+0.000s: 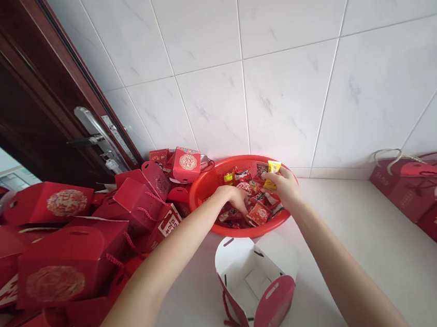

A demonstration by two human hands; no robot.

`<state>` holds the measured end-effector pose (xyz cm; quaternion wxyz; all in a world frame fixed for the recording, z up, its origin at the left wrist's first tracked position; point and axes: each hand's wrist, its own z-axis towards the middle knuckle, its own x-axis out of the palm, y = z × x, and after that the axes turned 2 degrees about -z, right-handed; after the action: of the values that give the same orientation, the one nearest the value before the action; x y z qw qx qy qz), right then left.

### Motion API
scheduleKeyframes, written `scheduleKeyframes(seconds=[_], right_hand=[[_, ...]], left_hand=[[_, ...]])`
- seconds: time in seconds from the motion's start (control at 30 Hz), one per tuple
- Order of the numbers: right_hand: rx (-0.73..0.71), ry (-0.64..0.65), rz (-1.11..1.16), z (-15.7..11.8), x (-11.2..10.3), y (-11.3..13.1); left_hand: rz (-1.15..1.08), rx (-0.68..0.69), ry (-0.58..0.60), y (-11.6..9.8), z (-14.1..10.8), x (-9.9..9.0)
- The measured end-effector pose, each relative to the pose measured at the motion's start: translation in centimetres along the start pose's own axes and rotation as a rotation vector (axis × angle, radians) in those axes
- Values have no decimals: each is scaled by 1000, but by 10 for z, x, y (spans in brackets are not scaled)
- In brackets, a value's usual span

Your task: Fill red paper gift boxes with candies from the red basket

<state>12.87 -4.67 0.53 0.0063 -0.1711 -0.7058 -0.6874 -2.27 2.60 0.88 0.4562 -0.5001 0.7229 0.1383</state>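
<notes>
A red plastic basket [245, 232] holds many small wrapped packets. My right hand [286, 186] is over its right side, thumb and fingers closed on a small yellow packet [274, 166]. Down among the packets, my left hand [238, 198] has its fingers bent together. What they grip, if anything, is hidden; a red-and-gold packet [259, 214] lies right beside the fingertips. In front of the basket, between my forearms, an open gift box [274, 303] stands with its flaps spread. It is red outside and white inside, with a red cord at its left.
Folded red gift boxes [72, 257] are heaped at the left, close to my left forearm. More red boxes [186, 162] stand behind, against the tiled wall [212, 107]. Red bags [420, 194] stand at the right. A dark door with a metal handle [95, 127] is at the back left.
</notes>
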Motion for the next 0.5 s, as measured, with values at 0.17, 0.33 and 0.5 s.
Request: scheduleKeyframes(seconds=[0.17, 0.33, 0.5], right_hand=[[4, -9, -12, -1, 1, 0], [12, -7, -17, 0, 0, -2], [38, -10, -32, -1, -1, -1]], left_hand=[[-8, 4, 81, -16, -4, 3], [-167, -57, 345, -16, -5, 3], [-81, -34, 477, -10, 1, 5]])
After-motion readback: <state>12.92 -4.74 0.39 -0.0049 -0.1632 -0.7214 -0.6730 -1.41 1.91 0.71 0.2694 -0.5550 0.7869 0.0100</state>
